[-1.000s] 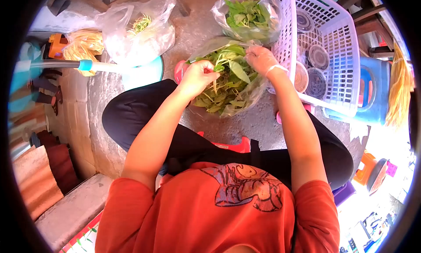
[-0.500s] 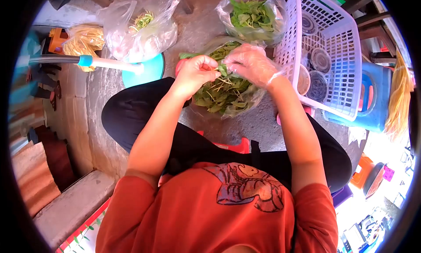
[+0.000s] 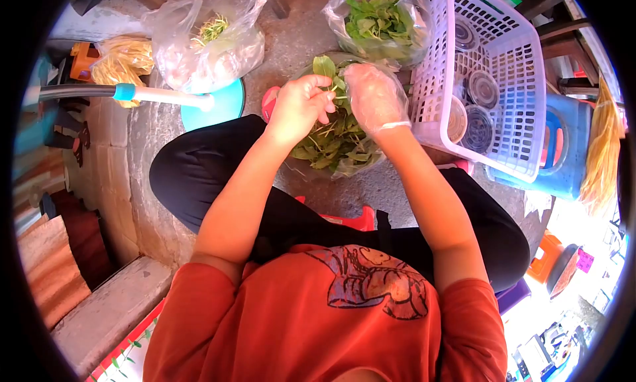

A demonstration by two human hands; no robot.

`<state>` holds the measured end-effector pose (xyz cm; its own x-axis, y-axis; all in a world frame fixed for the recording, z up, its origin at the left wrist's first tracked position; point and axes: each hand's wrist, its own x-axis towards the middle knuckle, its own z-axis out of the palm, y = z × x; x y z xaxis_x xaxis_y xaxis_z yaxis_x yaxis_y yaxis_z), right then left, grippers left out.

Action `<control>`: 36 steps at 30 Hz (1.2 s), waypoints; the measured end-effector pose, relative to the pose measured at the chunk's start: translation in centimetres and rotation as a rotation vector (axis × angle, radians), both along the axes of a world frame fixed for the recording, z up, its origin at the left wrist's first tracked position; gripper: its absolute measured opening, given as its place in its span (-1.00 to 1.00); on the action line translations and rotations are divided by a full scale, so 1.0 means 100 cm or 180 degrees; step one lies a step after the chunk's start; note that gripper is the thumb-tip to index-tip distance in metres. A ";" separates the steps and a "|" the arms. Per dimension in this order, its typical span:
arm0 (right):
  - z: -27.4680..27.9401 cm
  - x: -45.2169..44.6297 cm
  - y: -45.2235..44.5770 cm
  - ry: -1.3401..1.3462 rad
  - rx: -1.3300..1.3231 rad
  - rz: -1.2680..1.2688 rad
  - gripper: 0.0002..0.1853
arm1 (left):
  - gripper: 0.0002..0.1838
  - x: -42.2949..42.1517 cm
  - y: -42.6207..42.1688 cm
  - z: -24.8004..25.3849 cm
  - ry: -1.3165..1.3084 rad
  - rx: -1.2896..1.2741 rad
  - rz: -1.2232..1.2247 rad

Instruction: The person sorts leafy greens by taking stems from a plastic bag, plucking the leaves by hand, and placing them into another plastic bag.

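The sprig of green leaves [image 3: 324, 66] is between your two hands, one broad leaf standing up just beyond the fingertips of your left hand [image 3: 298, 110]. That bare hand is nearly closed, its thumb and forefinger pinching the sprig's stem, the other fingers curled in. Your right hand [image 3: 376, 98], in a clear plastic glove, is just right of the sprig, its back turned up and its fingers bent down; they are hidden, so you cannot tell whether they grip anything.

Directly beneath both your hands lies a heap of leaves [image 3: 324, 150] in an open clear bag [image 3: 354, 166] on the floor [image 3: 391, 186]. Beyond your right hand is a second bag [image 3: 419, 24], holding brighter green leaves [image 3: 374, 19]. To the right of that hand stands a white basket [image 3: 497, 164], with round containers [image 3: 482, 88] inside it. Beyond your left hand and to its left are a teal disc [image 3: 228, 107], a clear bag of pale stems [image 3: 245, 21] and, farther out, a yellow bundle [image 3: 122, 64].
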<state>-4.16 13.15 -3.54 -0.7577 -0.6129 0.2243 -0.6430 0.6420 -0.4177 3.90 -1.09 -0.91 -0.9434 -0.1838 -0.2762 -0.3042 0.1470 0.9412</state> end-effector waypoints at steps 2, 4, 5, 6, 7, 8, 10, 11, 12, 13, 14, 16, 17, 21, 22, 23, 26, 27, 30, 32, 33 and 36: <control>-0.019 -0.012 0.007 -0.0676 -0.0872 -0.0686 -0.83 | -0.71 0.002 -0.001 0.010 -0.0230 0.0149 -0.0095; -0.048 -0.033 0.022 -0.1064 -0.1709 -0.0906 -0.77 | -0.74 0.006 -0.006 0.010 -0.0390 0.0383 -0.0039; -0.049 -0.043 0.030 -0.1248 -0.1873 -0.0741 -0.76 | -0.75 0.009 -0.011 0.004 -0.0435 0.0547 0.0048; -0.049 -0.053 0.038 -0.1441 -0.2036 -0.0580 -0.75 | -0.76 0.011 -0.013 0.001 -0.0488 0.0720 0.0134; -0.035 -0.059 0.041 -0.1640 -0.2192 -0.0426 -0.73 | -0.77 0.011 -0.015 0.001 -0.0517 0.0805 0.0187; -0.020 -0.059 0.048 -0.2115 -0.2177 -0.0551 -0.73 | -0.78 0.009 -0.016 0.001 -0.0535 0.0899 0.0235; -0.007 -0.061 0.047 -0.2161 -0.1894 -0.0274 -0.69 | -0.83 0.006 -0.014 0.004 -0.0555 0.1045 0.0309; -0.004 -0.058 0.044 -0.2346 -0.1949 -0.0225 -0.67 | -0.83 0.006 -0.012 0.003 -0.0551 0.1079 0.0315; 0.000 -0.052 0.037 -0.2533 -0.2010 -0.0169 -0.64 | -0.83 0.005 -0.011 0.002 -0.0547 0.1105 0.0325; 0.004 -0.044 0.030 -0.2723 -0.2079 -0.0105 -0.62 | -0.84 0.005 -0.011 0.003 -0.0542 0.1120 0.0339; -0.003 -0.035 0.023 -0.2957 -0.2431 -0.0260 -0.61 | -0.84 0.005 -0.010 0.005 -0.0514 0.1107 0.0307; 0.010 -0.029 0.021 -0.2590 -0.1537 0.0372 -0.69 | -0.84 0.005 -0.010 0.005 -0.0473 0.1076 0.0334; 0.014 -0.029 0.021 -0.2385 -0.1083 0.0665 -0.72 | -0.84 0.005 -0.010 0.005 -0.0453 0.1071 0.0338; 0.003 -0.025 0.018 -0.1092 -0.1332 0.0700 -0.80 | -0.84 0.004 -0.010 0.005 -0.0457 0.1143 0.0172; 0.003 -0.022 0.015 -0.1196 -0.1367 0.0473 -0.81 | -0.84 0.003 -0.006 0.007 -0.0464 0.1255 0.0157; 0.004 -0.017 0.011 -0.1300 -0.1399 0.0247 -0.81 | -0.84 0.002 -0.004 0.009 -0.0470 0.1366 0.0144; -0.003 -0.001 -0.002 -0.1862 -0.1780 -0.0322 -0.79 | -0.85 0.000 -0.003 0.009 -0.0488 0.1774 0.0250; -0.009 0.003 -0.005 -0.2090 -0.1954 -0.0494 -0.77 | -0.85 -0.001 -0.002 0.008 -0.0517 0.1868 0.0307; -0.030 -0.008 0.001 -0.1895 -0.1577 -0.0763 -0.73 | -0.86 0.004 0.000 0.008 -0.0464 0.2053 0.0215; -0.028 -0.016 0.014 -0.2473 -0.1478 -0.0598 -0.67 | -0.85 0.002 -0.003 0.006 -0.0402 0.2028 0.0297; -0.021 -0.014 0.012 -0.2850 -0.1664 -0.0227 -0.67 | -0.85 0.004 -0.004 0.005 -0.0378 0.2017 0.0359; 0.005 -0.009 0.003 -0.3947 -0.1978 0.0504 -0.67 | -0.85 0.000 -0.004 0.005 -0.0269 0.1850 0.0544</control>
<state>-5.07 13.46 -3.03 -0.5931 -0.7585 -0.2702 0.3037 0.1000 -0.9475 3.88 -1.50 -0.42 -0.8843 -0.1275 -0.4492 -0.3552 -0.4408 0.8243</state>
